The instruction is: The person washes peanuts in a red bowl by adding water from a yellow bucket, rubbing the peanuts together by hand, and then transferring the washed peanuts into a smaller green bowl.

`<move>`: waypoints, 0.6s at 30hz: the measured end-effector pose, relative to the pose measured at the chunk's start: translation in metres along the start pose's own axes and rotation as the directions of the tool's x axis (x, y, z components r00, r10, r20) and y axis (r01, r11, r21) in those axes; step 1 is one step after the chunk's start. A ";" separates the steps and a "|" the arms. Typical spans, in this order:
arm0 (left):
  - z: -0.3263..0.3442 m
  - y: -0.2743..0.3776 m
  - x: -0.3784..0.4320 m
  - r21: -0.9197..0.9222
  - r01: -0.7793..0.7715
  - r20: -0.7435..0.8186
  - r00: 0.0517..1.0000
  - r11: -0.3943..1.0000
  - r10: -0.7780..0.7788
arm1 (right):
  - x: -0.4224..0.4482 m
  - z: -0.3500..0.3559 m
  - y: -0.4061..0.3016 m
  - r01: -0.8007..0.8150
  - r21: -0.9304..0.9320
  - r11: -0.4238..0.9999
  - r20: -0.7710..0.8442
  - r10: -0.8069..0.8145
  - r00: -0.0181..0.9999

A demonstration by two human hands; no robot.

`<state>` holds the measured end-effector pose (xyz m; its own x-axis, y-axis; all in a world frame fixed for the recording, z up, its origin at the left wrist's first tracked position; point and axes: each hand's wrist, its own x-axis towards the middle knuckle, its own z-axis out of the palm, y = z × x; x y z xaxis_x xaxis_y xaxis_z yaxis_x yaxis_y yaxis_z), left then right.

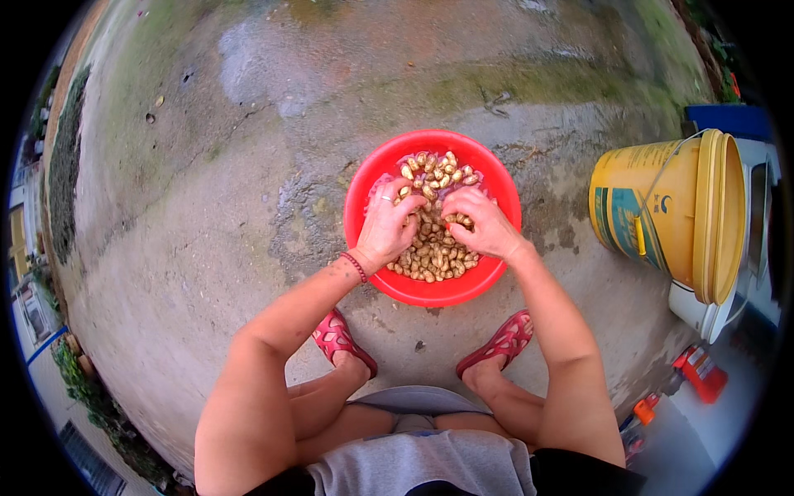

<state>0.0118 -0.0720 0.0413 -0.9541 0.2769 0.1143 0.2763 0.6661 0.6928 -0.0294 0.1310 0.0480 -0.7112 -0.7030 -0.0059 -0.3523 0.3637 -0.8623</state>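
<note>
A round red plastic basin (428,296) stands on the concrete between my feet. Unshelled peanuts (431,251) are heaped in its near half, and more lie in a little water toward the far side. My left hand (392,220), with a ring and a dark red bead bracelet, reaches into the basin from the left. Its fingers curl over peanuts, but whether they grip any is hidden. On the other side, my right hand (484,223) has a few peanuts (459,219) between its thumb and bent fingers.
To the right, a yellow plastic bucket (657,204) with a wire handle bears writing. A white bucket (698,310) sits beside it, near a red packet (701,372). Wet, mossy concrete (205,186) spreads around. My feet wear red slip-on sandals (338,338).
</note>
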 end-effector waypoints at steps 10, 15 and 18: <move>0.054 -0.024 0.016 -0.754 0.488 0.058 0.716 0.439 -0.696 | 0.055 0.043 0.044 -0.258 0.165 0.952 -0.176 0.286 0.942; 0.062 -0.019 0.016 -0.773 0.557 0.140 0.615 0.302 -0.776 | 0.041 0.095 0.018 -0.350 0.485 0.801 -0.426 0.567 0.705; 0.059 -0.024 0.003 -0.541 0.653 0.076 0.666 0.530 -0.742 | 0.032 0.092 -0.002 -0.393 0.428 0.814 -0.463 0.571 0.678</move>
<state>0.0087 -0.0463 -0.0169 -0.8314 -0.2576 -0.4923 -0.5391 0.1595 0.8270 0.0049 0.0518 0.0032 -0.9650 0.0146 -0.2619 0.2534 0.3104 -0.9162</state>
